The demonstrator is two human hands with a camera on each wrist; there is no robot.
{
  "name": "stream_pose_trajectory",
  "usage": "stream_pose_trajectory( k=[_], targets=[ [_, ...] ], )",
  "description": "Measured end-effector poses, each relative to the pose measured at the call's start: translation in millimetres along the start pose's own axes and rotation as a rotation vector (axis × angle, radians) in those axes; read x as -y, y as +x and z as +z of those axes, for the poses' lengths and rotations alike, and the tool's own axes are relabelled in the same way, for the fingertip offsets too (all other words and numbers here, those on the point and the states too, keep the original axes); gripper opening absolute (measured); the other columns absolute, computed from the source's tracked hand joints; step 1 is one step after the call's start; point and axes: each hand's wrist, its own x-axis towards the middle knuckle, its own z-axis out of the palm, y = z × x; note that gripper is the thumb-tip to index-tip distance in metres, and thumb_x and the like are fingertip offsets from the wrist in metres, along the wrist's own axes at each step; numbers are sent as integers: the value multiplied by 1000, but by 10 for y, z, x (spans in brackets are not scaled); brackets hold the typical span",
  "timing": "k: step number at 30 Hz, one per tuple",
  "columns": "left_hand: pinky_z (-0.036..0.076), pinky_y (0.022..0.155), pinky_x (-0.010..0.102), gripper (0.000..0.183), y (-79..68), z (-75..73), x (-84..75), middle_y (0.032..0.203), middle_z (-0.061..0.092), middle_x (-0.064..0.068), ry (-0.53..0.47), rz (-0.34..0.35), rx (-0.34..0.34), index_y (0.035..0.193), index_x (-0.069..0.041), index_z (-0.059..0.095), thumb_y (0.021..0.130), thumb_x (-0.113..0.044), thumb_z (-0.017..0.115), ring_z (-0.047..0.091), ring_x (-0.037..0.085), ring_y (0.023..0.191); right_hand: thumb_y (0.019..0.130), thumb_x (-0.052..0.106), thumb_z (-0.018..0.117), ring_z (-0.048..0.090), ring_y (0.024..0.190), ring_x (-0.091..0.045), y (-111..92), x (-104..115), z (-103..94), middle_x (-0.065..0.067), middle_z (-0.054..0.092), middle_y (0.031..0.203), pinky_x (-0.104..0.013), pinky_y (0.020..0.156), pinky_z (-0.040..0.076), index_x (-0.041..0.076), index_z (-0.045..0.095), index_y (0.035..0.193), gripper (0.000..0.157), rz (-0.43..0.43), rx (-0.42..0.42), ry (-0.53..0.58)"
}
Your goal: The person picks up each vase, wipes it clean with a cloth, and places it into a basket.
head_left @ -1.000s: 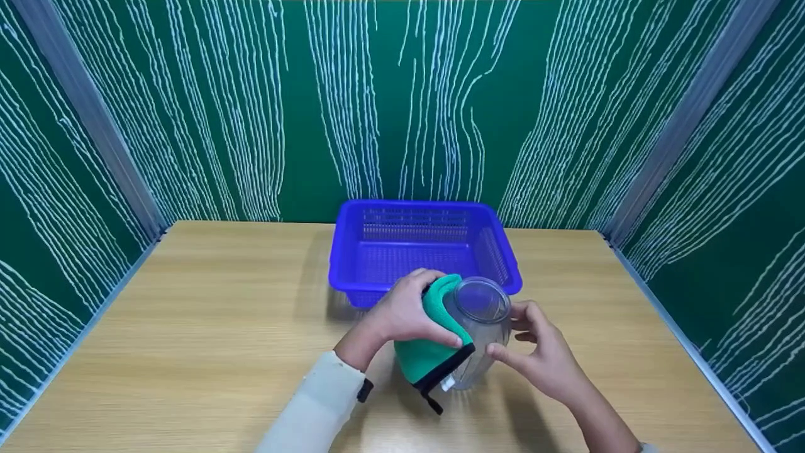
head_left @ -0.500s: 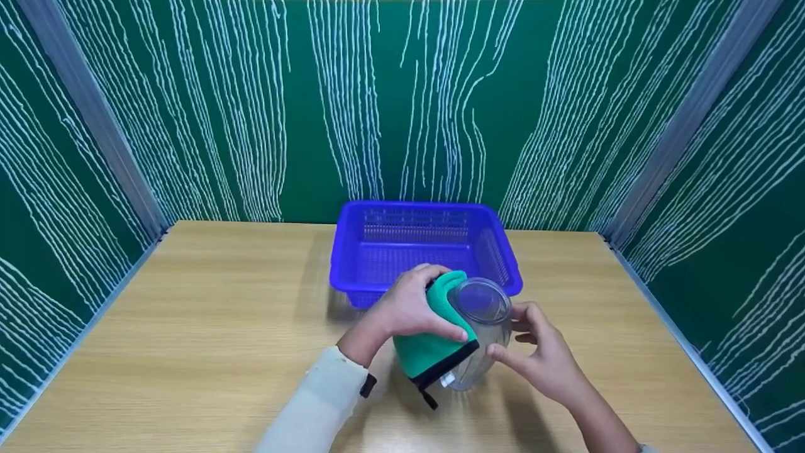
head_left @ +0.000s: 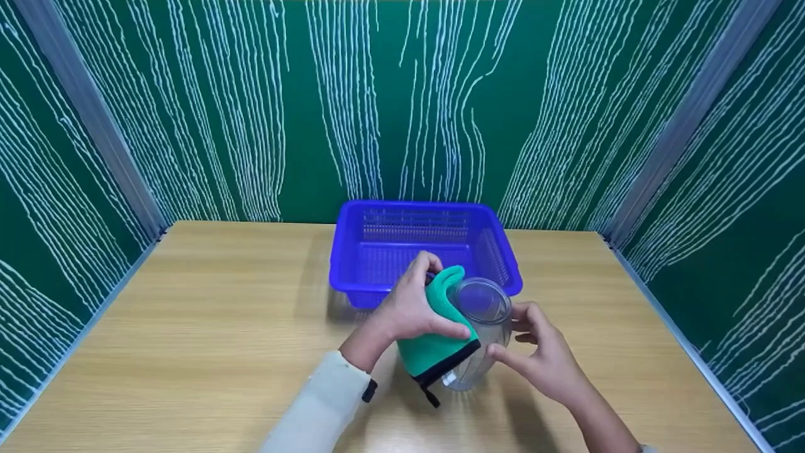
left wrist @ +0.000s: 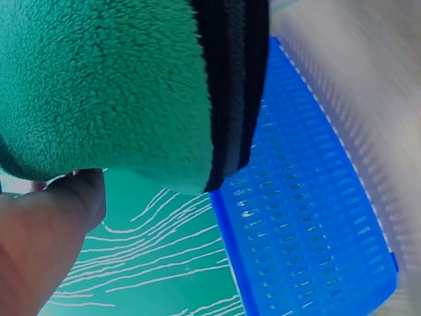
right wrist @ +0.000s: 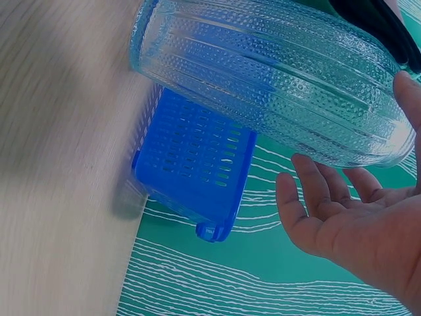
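A clear glass vase point(head_left: 483, 336) with ribbed, dotted walls point(right wrist: 283, 72) stands mouth up in front of the basket; I cannot tell whether its base touches the table. My left hand point(head_left: 412, 308) grips a fuzzy green cloth point(head_left: 427, 357) with black edging and a black loop, pressed against the vase's left side. In the left wrist view the cloth point(left wrist: 105, 85) covers most of that hand's fingers. My right hand point(head_left: 546, 358) holds the vase from the right, its thumb and fingertips spread round the wall. Part of the vase's left side is hidden by the cloth.
Right behind the hands a blue plastic basket point(head_left: 343, 251) with slotted walls sits on the wooden table point(head_left: 220, 327). Green panels point(head_left: 427, 94) with white wavy lines rise at the back and both sides, joined by grey posts point(head_left: 692, 113).
My left hand and the cloth have shifted slightly up and to the right along the vase, and its fingers are raised a little higher. The right hand and vase stay put.
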Motion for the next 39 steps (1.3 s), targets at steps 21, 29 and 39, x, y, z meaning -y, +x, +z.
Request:
stream_pose_trajectory(
  k=[21, 29, 39],
  targets=[
    [41, 88, 32, 64, -114, -44, 158, 112, 50, -20, -69, 93, 76, 114, -40, 45, 59, -53, 72, 47, 3, 103, 68, 31, 73, 52, 95, -12, -13, -58, 7, 6, 54, 109, -36, 80, 44, 18, 45, 111, 53, -7, -14, 18],
    [37, 93, 38, 68, -85, -13, 158, 124, 43, -23, -59, 75, 119, 126, -46, 34, 66, -57, 64, 42, 3, 115, 68, 37, 72, 52, 98, -12, -7, -61, 20, 6, 54, 110, -39, 82, 43, 20, 45, 111, 54, 0, -1, 16],
    [37, 92, 41, 88, -109, 31, 180, 127, 39, -23, -17, 72, 158, 129, -49, 27, 54, -57, 72, 40, 6, 116, 69, 28, 73, 52, 98, -15, -45, 193, -15, -1, 55, 110, -41, 82, 43, 9, 46, 112, 54, 3, -5, 18]
  ],
)
